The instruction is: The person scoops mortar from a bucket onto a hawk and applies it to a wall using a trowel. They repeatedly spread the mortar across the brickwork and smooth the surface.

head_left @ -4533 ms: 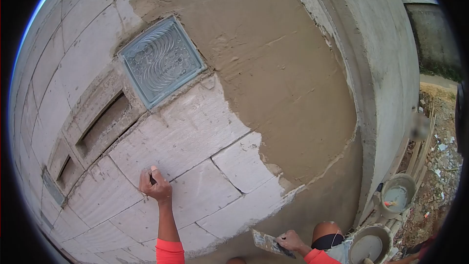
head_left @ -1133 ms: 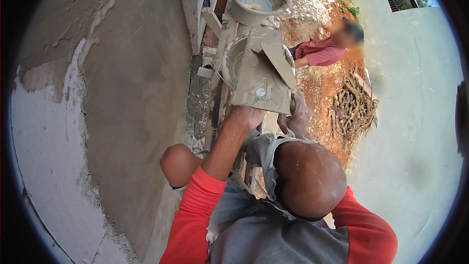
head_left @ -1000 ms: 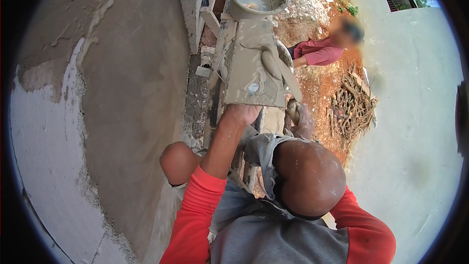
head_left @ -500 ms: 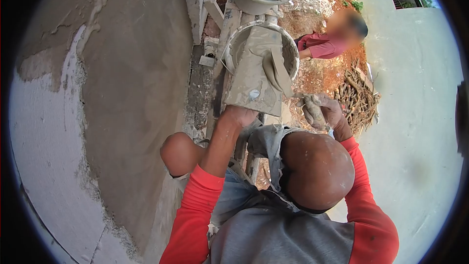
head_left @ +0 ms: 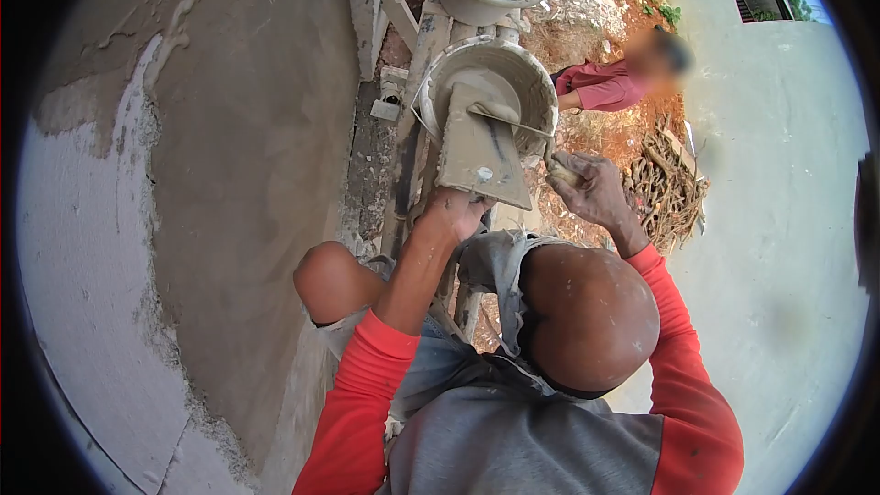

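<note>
A flat mortar board (head_left: 477, 158) smeared with wet grey mortar rests over the near part of a bucket (head_left: 541, 82). From below, my left hand (head_left: 456, 211) grips it at its near end. My right hand (head_left: 594, 189) is closed around the handle of a trowel (head_left: 510, 119), whose thin blade lies edge-on across the board's far part. A small lump of mortar sits at the blade's far end. Pale wet mix shows inside the bucket beyond the board.
A second bucket (head_left: 472, 7) stands beyond the first on wooden planks (head_left: 417, 82). A person in a red shirt (head_left: 605, 87) is at the right, near piled sticks (head_left: 667, 185). A partly plastered wall (head_left: 257, 128) rises on the left.
The trowel has swung across the board, which now bears less mortar. My right hand has moved up and turned. The board has shifted slightly, uncovering more of the bucket.
</note>
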